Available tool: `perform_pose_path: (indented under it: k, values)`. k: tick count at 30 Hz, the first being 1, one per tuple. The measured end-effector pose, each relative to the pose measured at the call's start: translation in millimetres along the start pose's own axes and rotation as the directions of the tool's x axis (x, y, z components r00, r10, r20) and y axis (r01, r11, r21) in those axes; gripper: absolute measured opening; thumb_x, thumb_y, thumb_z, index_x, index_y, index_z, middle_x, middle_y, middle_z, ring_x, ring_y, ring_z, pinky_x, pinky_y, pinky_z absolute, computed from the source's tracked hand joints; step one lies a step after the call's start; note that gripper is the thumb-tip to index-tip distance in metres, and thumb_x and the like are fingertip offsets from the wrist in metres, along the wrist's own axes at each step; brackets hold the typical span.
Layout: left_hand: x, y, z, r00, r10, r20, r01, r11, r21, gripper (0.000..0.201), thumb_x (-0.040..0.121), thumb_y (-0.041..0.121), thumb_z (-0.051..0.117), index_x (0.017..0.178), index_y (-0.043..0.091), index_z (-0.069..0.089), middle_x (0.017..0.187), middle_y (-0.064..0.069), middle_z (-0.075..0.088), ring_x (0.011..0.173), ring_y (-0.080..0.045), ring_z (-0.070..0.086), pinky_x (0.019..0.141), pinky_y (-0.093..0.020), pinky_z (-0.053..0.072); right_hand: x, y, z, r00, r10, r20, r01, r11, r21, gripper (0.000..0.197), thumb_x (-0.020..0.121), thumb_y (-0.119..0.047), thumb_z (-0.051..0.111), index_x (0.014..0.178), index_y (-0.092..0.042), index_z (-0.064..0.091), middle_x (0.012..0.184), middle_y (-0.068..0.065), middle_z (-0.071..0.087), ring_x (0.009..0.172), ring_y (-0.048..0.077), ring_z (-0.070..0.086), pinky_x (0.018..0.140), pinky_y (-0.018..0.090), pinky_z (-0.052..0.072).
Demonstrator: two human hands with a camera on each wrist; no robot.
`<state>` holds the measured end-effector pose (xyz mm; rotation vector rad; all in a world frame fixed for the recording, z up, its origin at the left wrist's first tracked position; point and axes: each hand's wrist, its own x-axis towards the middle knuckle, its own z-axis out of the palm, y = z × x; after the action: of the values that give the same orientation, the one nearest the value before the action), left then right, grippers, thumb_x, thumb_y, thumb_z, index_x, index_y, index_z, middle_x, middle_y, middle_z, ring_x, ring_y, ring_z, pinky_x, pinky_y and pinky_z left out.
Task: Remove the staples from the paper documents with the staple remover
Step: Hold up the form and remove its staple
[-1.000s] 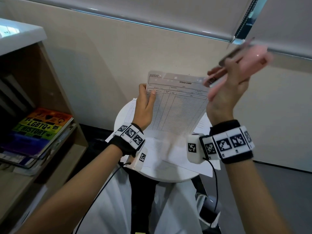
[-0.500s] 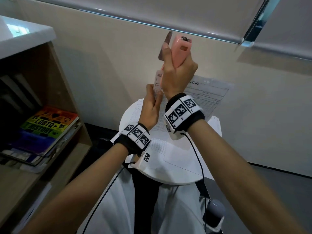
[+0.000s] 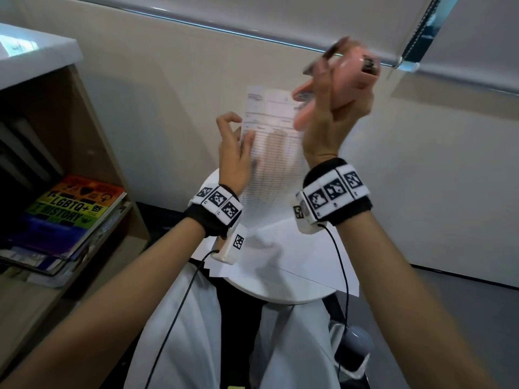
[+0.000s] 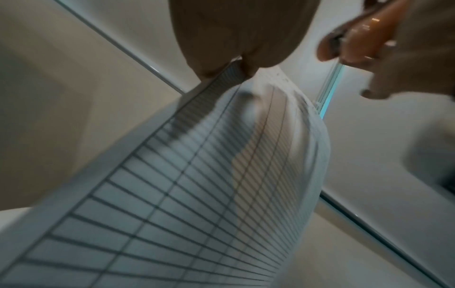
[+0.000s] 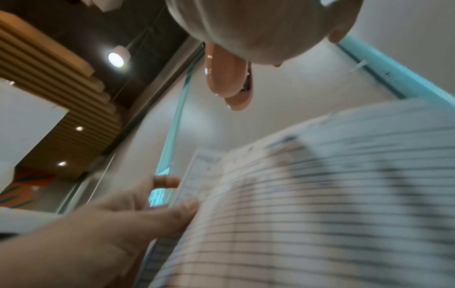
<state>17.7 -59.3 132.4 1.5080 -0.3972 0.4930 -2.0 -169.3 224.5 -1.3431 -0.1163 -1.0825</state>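
Wood shelf unit (image 3: 84, 153): stands left of the bench; a stack of books (image 3: 67, 217) lies flat in its compartment, the top cover printed in rainbow bands.
White round bench (image 3: 280, 293): landmark for the entries below; loose white sheets (image 3: 303, 256) lie on its top and overhang its right edge.
Left hand (image 3: 234, 155): raised above the left part of the bench. The thumb lies on the front face of the paper document near its left edge; in the left wrist view the fingers pinch that edge. The upper fingers are curled, standing clear of the sheet.
Paper document (image 3: 269, 147): a ruled form held upright above the bench, its lower part reaching down toward the sheets on the bench. The page bows outward in the left wrist view. No staple can be made out; the frames are blurred.
Right hand (image 3: 334, 119): raised above the right part of the bench, higher than the left hand, fingers wrapped round the staple remover.
Staple remover (image 3: 348, 80): pink body with a metal part at its top end, blurred; located at the upper right corner of the paper document. Contact with the page cannot be determined.
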Motion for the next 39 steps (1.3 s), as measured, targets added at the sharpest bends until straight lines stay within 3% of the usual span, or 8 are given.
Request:
perform_pose_path:
  k: [4, 8, 16, 20, 24, 28, 33, 39]
  values:
    - [3.7, -7.2, -4.3, 1.0, 0.012, 0.008, -0.012, 0.999, 0.048, 0.02, 0.097, 0.005, 0.04, 0.103, 0.023, 0.043, 0.092, 0.001, 0.06, 0.077, -0.018, 0.057, 0.073, -0.034, 0.052, -2.9, 9.3, -68.3, 0.988, 0.152, -0.037, -0.148, 0.984, 0.097, 0.085, 0.072, -0.034, 0.08, 0.133, 0.007, 0.037, 0.118, 0.042, 0.048, 0.073, 0.037, 0.068, 0.059, 0.042, 0.056]
    - [5.7, -14.9, -0.9, 0.992, -0.053, 0.115, 0.054, 0.999, -0.002, 0.037, 0.093, -0.005, 0.037, 0.079, 0.024, 0.056, 0.085, 0.008, 0.059, 0.086, -0.01, 0.055, 0.085, -0.032, 0.046, -25.7, 21.1, -125.7, 0.88, 0.426, 0.209, -0.419, 0.904, -0.08, 0.028, 0.076, -0.03, 0.061, 0.089, -0.006, 0.061, 0.077, 0.005, 0.064, 0.057, 0.031, 0.062, 0.054, 0.021, 0.048]
    - [-6.4, -21.4, 21.1, 0.884, -0.307, 0.353, 0.419, 0.855, -0.306, 0.031, 0.098, -0.002, 0.038, 0.079, 0.018, 0.05, 0.083, 0.005, 0.061, 0.068, -0.008, 0.055, 0.052, -0.018, 0.045, -51.9, 56.6, -162.4, 0.61, 0.711, 0.35, -0.741, 0.668, -0.064, 0.025, 0.075, -0.028, 0.049, 0.075, -0.015, 0.07, 0.085, -0.008, 0.069, 0.071, 0.007, 0.06, 0.056, 0.022, 0.044]
    - [-11.4, -15.9, 30.1, 0.838, -0.349, 0.42, 0.498, 0.804, -0.325, 0.031, 0.098, -0.003, 0.037, 0.079, 0.019, 0.05, 0.081, 0.007, 0.062, 0.06, -0.002, 0.054, 0.044, -0.014, 0.04, -63.7, 72.2, -167.4, 0.506, 0.763, 0.403, -0.839, 0.543, 0.025, 0.04, 0.052, -0.045, 0.076, 0.076, -0.013, 0.071, 0.086, -0.001, 0.067, 0.066, 0.018, 0.057, 0.053, 0.023, 0.044]
    - [-14.1, -19.3, 16.5, 0.844, -0.401, 0.356, 0.435, 0.9, -0.017, 0.011, 0.097, 0.011, 0.049, 0.103, 0.016, 0.056, 0.101, 0.009, 0.055, 0.059, 0.009, 0.054, 0.051, -0.004, 0.041, -64.9, 73.3, -182.9, 0.456, 0.822, 0.34, -0.881, 0.472, 0.04, 0.025, 0.069, -0.031, 0.068, 0.085, -0.012, 0.073, 0.069, 0.002, 0.062, 0.058, 0.014, 0.06, 0.054, 0.023, 0.05]
    - [-25.8, -48.6, -7.3, 0.776, -0.509, 0.371, 0.418, 0.857, 0.301, 0.057, 0.083, 0.006, 0.069, 0.133, 0.018, 0.045, 0.125, 0.002, 0.046, 0.075, -0.009, 0.057, 0.06, -0.016, 0.051, -54.4, 86.8, -211.8, 0.459, 0.881, 0.115, -0.873, 0.471, -0.126, 0.015, 0.089, -0.012, 0.051, 0.095, -0.011, 0.065, 0.074, 0.0, 0.061, 0.062, 0.013, 0.056, 0.058, 0.025, 0.045]
    - [-50.4, -96.2, -30.4, 0.691, -0.72, 0.067, 0.39, 0.449, 0.804, 0.072, 0.076, 0.022, 0.077, 0.136, 0.005, 0.04, 0.137, -0.019, 0.035, 0.127, -0.037, 0.037, 0.103, -0.043, 0.037, -44.1, 115.3, -245.7, 0.422, 0.879, -0.223, -0.875, 0.331, -0.353, 0.006, 0.082, -0.016, 0.063, 0.082, -0.011, 0.06, 0.073, 0.005, 0.059, 0.063, 0.021, 0.05, 0.058, 0.033, 0.046]
    - [-79.0, -118.9, -36.2, 0.686, -0.717, -0.124, 0.337, 0.162, 0.928, 0.083, 0.07, 0.05, 0.075, 0.124, -0.003, 0.041, 0.133, -0.02, 0.033, 0.124, -0.036, 0.033, 0.1, -0.045, 0.037, -38.5, 135.3, -245.3, 0.327, 0.893, -0.311, -0.891, 0.182, -0.415, 0.012, 0.087, -0.012, 0.059, 0.079, -0.008, 0.051, 0.067, 0.007, 0.045, 0.057, 0.02, 0.04, 0.057, 0.029, 0.038]
